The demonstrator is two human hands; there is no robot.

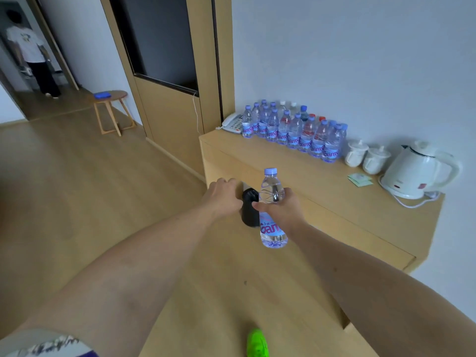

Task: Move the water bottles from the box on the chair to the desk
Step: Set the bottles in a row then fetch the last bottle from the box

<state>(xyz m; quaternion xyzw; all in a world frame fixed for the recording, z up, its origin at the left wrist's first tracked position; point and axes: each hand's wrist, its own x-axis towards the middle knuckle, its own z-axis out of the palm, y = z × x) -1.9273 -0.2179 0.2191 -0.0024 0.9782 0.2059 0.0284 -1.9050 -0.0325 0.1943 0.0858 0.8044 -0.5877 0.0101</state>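
We hold one water bottle (pixel 272 210) upright in our right hand (pixel 279 210), fingers wrapped round its middle, in the air short of the desk (pixel 319 191). Our left hand (pixel 223 195) is beside it, fingers curled; whether it grips the black object (pixel 249 210) we cannot tell. A cluster of bottles (pixel 293 130) stands on the desk near a white kettle (pixel 414 171).

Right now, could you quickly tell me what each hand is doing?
Left hand: grips a black object; what it is cannot be told.
Right hand: holds a water bottle upright, short of the desk.
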